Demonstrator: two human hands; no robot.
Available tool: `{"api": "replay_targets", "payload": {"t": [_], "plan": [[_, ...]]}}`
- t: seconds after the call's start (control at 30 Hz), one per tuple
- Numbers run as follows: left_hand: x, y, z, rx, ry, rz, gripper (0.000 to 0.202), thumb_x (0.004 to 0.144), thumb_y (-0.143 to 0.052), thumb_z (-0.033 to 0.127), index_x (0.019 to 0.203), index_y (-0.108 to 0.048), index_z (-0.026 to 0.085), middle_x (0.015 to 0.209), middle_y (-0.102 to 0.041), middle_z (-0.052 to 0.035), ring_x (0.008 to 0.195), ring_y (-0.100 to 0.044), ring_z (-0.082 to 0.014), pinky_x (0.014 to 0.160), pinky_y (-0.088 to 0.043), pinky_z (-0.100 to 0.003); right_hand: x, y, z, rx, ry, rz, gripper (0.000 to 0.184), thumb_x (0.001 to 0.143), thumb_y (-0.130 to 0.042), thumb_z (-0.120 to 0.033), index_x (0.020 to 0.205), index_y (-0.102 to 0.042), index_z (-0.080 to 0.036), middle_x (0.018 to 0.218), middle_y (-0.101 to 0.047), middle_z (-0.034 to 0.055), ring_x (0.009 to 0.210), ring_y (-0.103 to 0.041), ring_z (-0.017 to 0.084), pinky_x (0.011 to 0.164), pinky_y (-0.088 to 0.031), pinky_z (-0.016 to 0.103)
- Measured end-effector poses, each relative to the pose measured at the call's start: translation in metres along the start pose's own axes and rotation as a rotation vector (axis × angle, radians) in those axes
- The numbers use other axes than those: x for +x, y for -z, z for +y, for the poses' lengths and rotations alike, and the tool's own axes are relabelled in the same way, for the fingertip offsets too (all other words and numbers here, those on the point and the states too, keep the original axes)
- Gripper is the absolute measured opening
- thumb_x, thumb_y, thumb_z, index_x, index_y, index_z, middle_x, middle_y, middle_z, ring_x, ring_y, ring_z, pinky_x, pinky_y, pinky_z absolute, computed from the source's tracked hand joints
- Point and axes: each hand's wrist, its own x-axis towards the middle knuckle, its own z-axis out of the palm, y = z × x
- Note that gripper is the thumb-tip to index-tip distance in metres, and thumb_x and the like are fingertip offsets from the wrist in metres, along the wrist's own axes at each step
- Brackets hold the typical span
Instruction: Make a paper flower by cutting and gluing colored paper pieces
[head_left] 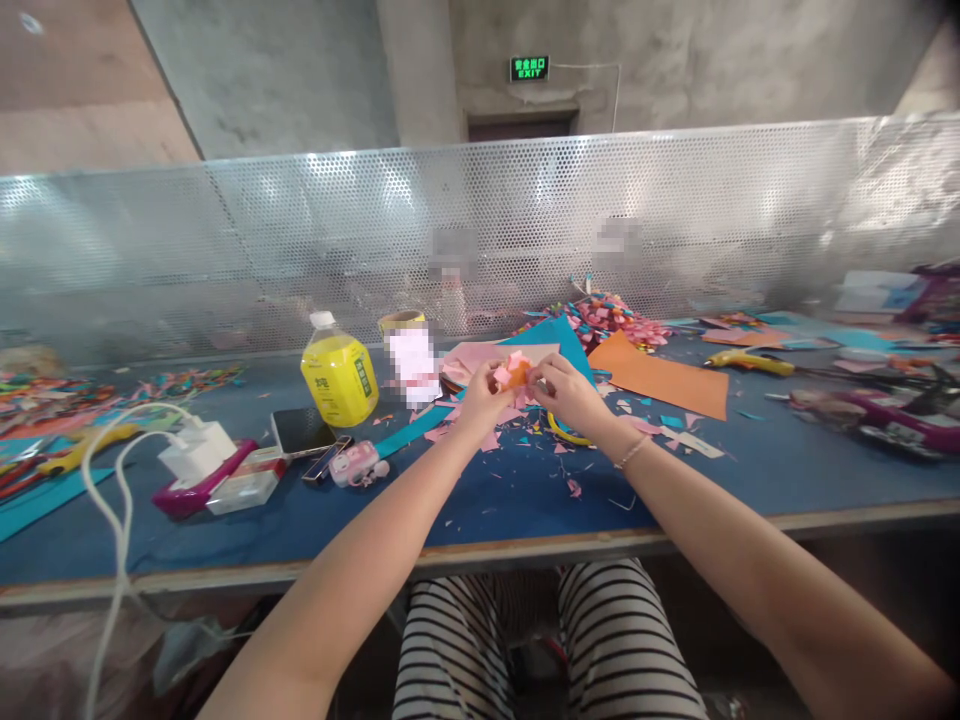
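Above the blue tabletop my left hand (484, 393) is closed on a small piece of folded pink and orange paper (514, 373). The fingers of my right hand (568, 392) pinch at its right side, and their tips partly hide the contact. Sheets of pink paper (466, 362), blue paper (561, 340) and orange paper (660, 374) lie just behind and to the right of the hands. Beneath my right hand is a yellow ring (562, 432), partly covered. Small pink paper scraps (489, 440) are scattered under both hands.
Left of the hands stand a yellow-labelled bottle (339, 378), a phone (300, 432), a pink case (355, 465) and a power strip (196, 490) with white cables. A heap of folded paper (611, 318) lies behind. Yellow-handled tool (750, 363) at right; perforated metal screen (337, 240) at the back.
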Motion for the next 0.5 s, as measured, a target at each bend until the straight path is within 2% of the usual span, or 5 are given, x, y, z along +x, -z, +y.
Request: {"api": "replay_targets", "payload": {"t": [0.17, 0.5], "plan": [[-0.0025, -0.0046, 0.0038, 0.082, -0.049, 0.027, 0.037, 0.053, -0.065, 0.007, 0.085, -0.051, 0.019, 0.083, -0.055, 0.0003, 0.074, -0.052, -0.0128, 0.065, -0.040, -0.024, -0.0007, 0.0006, -0.0043, -0.154, 0.014, -0.014, 0.007, 0.078, -0.045, -0.020, 0.079, -0.052, -0.019, 0.085, -0.052, 0.0064, 0.072, -0.052, 0.015, 0.062, -0.044, 0.026], [-0.0052, -0.0062, 0.0040, 0.158, -0.072, 0.006, 0.031, 0.055, -0.065, 0.011, 0.080, -0.049, 0.019, 0.078, -0.053, 0.0010, 0.075, -0.051, -0.0140, 0.068, -0.040, -0.026, -0.0010, -0.0009, -0.0054, -0.164, 0.001, -0.025, 0.005, 0.077, -0.046, -0.019, 0.079, -0.050, -0.018, 0.085, -0.053, 0.0066, 0.074, -0.052, 0.016, 0.057, -0.042, 0.025]]}}
